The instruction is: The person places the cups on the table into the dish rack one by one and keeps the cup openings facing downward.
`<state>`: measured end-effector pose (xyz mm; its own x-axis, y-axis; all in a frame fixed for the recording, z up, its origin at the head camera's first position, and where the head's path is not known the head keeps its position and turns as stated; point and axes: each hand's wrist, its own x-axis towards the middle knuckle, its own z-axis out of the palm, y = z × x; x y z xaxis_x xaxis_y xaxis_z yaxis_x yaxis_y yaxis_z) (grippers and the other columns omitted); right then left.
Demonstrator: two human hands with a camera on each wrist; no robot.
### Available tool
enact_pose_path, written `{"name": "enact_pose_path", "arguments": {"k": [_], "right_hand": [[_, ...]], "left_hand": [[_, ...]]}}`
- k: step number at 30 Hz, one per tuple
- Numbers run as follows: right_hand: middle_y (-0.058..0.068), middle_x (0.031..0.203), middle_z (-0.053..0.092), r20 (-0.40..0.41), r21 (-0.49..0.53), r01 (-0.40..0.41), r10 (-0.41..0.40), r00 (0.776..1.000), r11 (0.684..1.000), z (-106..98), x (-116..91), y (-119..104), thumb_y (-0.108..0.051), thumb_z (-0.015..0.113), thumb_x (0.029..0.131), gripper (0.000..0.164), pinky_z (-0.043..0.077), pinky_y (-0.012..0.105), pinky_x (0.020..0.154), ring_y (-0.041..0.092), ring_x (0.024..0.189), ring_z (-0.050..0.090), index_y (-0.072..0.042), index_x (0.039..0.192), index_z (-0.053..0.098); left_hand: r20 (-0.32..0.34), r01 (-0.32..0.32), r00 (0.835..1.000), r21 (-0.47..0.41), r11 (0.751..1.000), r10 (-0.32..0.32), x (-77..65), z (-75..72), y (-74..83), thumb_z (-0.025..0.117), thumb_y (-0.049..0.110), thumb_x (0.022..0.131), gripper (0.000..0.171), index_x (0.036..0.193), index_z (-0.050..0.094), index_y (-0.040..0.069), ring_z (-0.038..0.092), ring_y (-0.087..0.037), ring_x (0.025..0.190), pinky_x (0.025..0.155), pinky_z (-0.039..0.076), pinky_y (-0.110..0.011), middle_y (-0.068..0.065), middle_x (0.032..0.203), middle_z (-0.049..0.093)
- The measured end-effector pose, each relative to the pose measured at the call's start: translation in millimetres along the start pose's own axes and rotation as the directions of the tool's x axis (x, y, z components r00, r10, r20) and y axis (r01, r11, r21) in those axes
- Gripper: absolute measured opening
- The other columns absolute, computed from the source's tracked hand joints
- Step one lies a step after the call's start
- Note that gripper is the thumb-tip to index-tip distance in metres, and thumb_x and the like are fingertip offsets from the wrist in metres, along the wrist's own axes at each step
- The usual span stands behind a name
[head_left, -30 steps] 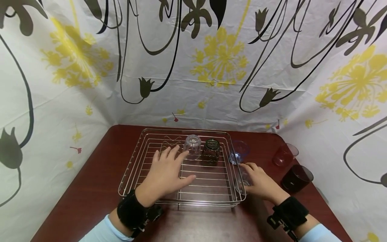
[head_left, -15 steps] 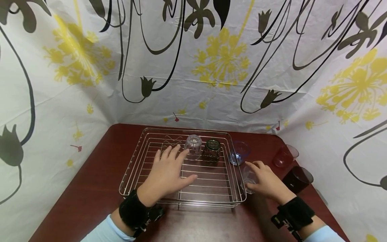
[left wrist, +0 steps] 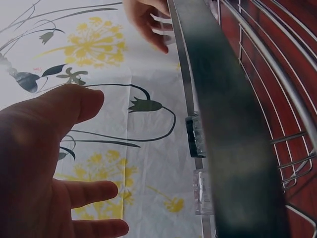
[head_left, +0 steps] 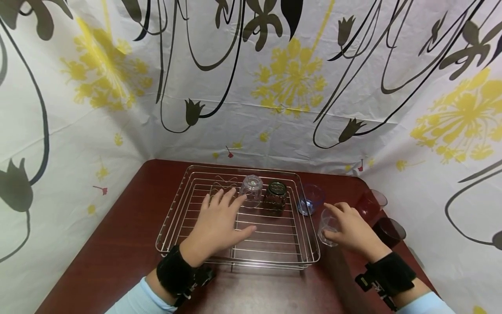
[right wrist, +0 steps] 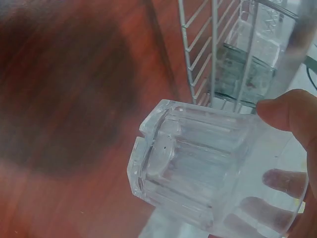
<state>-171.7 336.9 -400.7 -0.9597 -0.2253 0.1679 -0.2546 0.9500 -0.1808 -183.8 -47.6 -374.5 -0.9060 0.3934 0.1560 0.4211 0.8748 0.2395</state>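
Note:
My right hand grips a clear glass near its rim, just outside the right side of the wire rack. In the right wrist view, thumb and fingers lie on opposite sides of the glass, whose thick faceted base points away from the palm. Over the left part of the rack, my left hand is spread with its fingers straight and holds nothing. Beyond its fingertips, a clear glass and a dark green glass stand upside down on the rack.
A blue glass sits against the rack's right side. Farther right are a red glass and a dark glass, partly behind my right hand. A patterned sheet surrounds the back and sides of the reddish-brown table.
My right hand has moved right, away from the rack's side, bringing the clear glass along. My left hand has stayed nearly still over the rack.

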Motion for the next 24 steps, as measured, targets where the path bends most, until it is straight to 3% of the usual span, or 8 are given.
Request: {"name": "enact_pose_path", "arguments": {"k": [11,24], "right_hand": [[0.019,0.129,0.051,-0.094,-0.033,0.028,-0.031,0.995,0.999,-28.8,7.9,-17.7,-0.03,0.08,0.078,0.078,0.049,0.048,0.075,0.04,0.109,0.051,-0.01,0.146,0.05],[0.016,0.124,0.053,-0.176,-0.084,0.095,-0.109,0.978,0.992,-45.9,14.5,-39.4,-0.029,0.079,0.073,0.077,0.047,0.047,0.075,0.037,0.106,0.052,-0.009,0.143,0.053]], "left_hand": [[0.0,0.002,1.0,-0.006,1.0,-0.002,-0.7,3.6,-1.5,0.056,0.078,0.082,0.089,0.154,0.039,0.027,0.029,-0.038,0.148,0.118,0.021,-0.064,-0.009,0.162,0.032],[0.013,0.008,1.0,-0.048,0.999,-0.007,-1.9,3.6,0.1,0.057,0.077,0.082,0.089,0.154,0.04,0.027,0.029,-0.038,0.148,0.117,0.022,-0.065,-0.01,0.162,0.033]]}}
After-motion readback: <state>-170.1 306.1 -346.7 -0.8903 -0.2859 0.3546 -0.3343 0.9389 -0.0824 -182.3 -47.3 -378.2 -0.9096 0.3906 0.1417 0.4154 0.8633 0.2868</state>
